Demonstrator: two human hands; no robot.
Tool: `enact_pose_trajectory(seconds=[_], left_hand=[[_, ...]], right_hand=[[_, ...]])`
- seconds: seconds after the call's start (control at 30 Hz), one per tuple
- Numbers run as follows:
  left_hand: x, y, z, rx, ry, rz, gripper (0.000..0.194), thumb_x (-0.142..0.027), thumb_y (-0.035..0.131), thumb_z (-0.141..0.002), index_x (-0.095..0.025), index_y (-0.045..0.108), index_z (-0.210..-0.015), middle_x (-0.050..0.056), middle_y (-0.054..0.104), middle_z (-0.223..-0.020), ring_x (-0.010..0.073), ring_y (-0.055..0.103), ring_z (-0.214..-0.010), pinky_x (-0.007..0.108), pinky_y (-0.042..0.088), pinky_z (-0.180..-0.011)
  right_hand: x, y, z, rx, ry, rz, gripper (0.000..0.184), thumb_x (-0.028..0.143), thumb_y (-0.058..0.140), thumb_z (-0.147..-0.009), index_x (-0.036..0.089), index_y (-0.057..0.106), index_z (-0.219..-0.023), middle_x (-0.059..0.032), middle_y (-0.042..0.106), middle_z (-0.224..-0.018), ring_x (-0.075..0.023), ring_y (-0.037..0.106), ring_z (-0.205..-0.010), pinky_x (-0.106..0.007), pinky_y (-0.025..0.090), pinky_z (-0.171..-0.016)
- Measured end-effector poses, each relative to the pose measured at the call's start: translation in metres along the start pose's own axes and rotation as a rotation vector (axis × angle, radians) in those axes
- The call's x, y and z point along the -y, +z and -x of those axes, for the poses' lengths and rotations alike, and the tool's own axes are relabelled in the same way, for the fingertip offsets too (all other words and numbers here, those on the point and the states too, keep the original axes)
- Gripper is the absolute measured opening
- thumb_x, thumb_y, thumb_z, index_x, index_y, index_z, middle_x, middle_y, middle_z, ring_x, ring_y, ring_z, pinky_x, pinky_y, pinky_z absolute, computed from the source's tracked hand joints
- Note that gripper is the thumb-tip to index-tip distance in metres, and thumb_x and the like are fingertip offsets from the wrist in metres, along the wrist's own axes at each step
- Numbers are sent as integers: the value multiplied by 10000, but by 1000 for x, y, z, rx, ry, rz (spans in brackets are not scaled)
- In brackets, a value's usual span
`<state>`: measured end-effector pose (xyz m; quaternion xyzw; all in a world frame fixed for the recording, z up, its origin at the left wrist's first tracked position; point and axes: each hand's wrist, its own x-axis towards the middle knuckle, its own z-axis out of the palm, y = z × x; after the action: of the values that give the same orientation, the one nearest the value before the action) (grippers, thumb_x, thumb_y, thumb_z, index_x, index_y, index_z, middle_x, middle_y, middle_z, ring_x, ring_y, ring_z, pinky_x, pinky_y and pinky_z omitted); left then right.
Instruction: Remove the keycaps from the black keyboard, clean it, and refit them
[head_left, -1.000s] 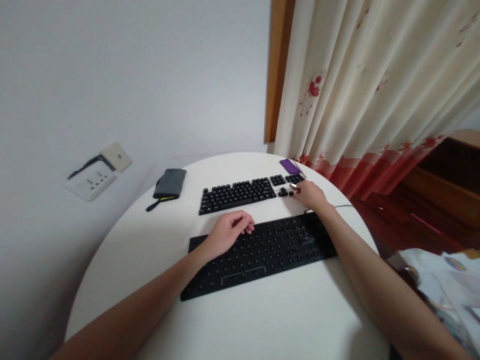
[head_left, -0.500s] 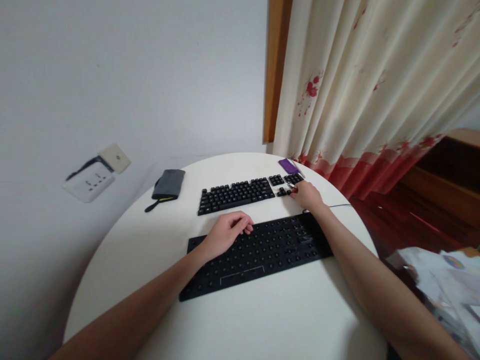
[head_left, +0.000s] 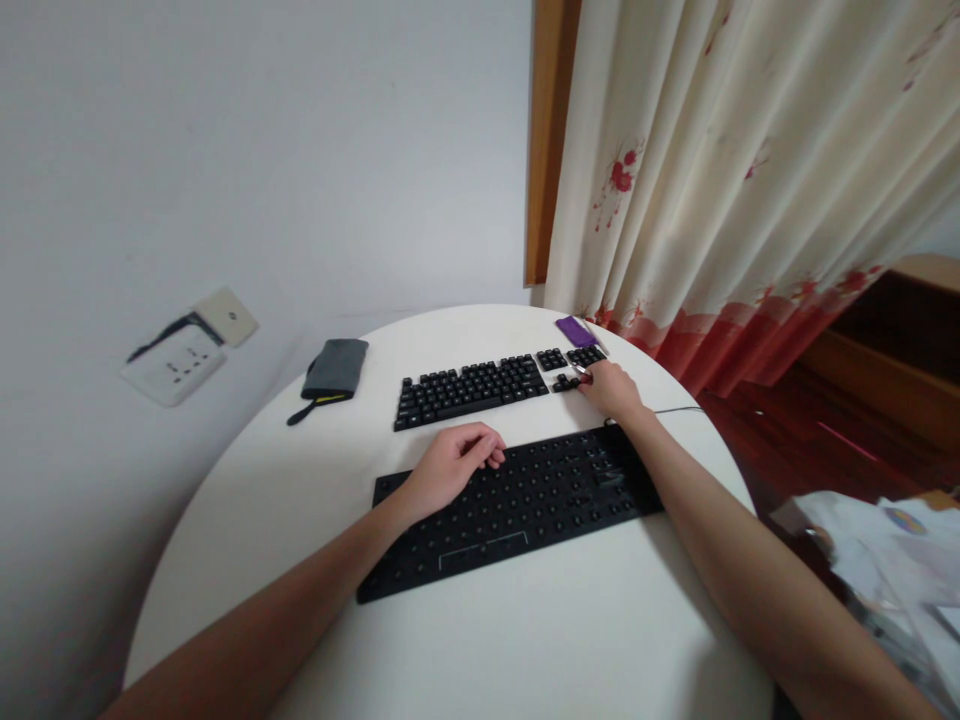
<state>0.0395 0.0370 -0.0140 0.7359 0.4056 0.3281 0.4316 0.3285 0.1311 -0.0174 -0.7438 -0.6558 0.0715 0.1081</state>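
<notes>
My left hand [head_left: 457,462] rests with loosely curled fingers over the upper left of a black keyboard base [head_left: 517,505]; nothing shows in it. The base has bare switches and no keycaps where I can see it; my left hand and right forearm cover parts. Behind the base, black keycaps [head_left: 472,390] are laid out in keyboard order on a white round table [head_left: 480,650]. My right hand [head_left: 611,388] pinches a small shiny metal tool [head_left: 580,371] by the arrow keycaps [head_left: 564,382]. Its exact kind is too small to tell.
A grey cloth pouch [head_left: 335,368] with a strap lies at the table's back left. A purple cloth [head_left: 575,331] is by the back right edge, near a cream curtain [head_left: 675,200]. A thin cable [head_left: 679,409] runs right. Wall sockets [head_left: 176,365] are at left.
The view has shifted slightly. My right hand with the metal tool has stayed by the arrow and number-pad keycaps, moving only a little. My left hand rests as before.
</notes>
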Motion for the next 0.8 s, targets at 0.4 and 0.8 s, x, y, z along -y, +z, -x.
enact_pose_trajectory(seconds=[0.4, 0.8], left_hand=[[5, 0, -1, 9, 4, 5, 287, -349, 480, -973, -150, 671, -893, 48, 704, -811, 152, 649, -741, 266, 483, -678], [0, 0, -2, 6, 15, -12, 285, -349, 486, -963, -159, 673, -862, 46, 702, -799, 159, 645, -738, 275, 501, -692]], right_hand=[[0, -11, 5, -68, -16, -70, 193, 309, 610, -857, 164, 725, -912, -134, 728, -944, -249, 668, -898, -289, 456, -746], [-20, -85, 97, -601, -131, -784, 564, 557, 310, -982, 164, 701, -879, -63, 637, -766, -177, 577, -717, -272, 437, -636]])
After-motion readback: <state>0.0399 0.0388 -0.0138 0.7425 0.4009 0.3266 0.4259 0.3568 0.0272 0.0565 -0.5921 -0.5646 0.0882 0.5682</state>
